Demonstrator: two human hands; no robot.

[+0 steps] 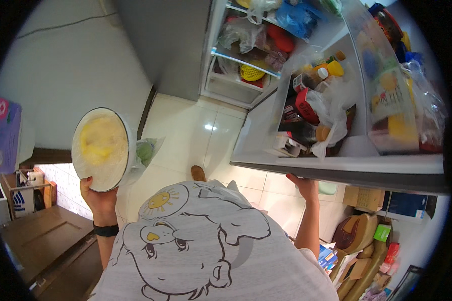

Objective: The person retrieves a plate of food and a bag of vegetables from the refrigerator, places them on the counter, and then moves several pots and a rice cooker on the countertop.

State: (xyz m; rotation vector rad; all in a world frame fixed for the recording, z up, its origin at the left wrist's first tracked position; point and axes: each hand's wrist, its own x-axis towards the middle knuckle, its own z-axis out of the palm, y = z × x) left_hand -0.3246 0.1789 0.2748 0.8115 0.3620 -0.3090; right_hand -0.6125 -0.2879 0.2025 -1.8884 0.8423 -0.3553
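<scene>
My left hand (pixel 98 199) grips the near rim of a white plate (pixel 116 171) with a dark edge, covered in clear plastic film. Yellow food (pixel 97 141) shows blurred beneath the film. On the right, my right hand (pixel 304 185) is at the outer edge of the refrigerator door (pixel 335 171), thumb on top and the other fingers hidden behind it. The door stands wide open. Bottles, a red-and-black package (pixel 305 107) and a white plastic bag (pixel 333 109) fill its lower bin. Inside the refrigerator, bagged food (pixel 243 35) lies on the shelves.
A clear bag with something green (pixel 145 152) hangs beyond the plate. Pale floor tiles (pixel 180 131) lie between the wall and refrigerator. A brown wooden door (pixel 52 240) is at lower left. Behind the refrigerator door are a cardboard box (pixel 363 197) and a brown sofa (pixel 365 259).
</scene>
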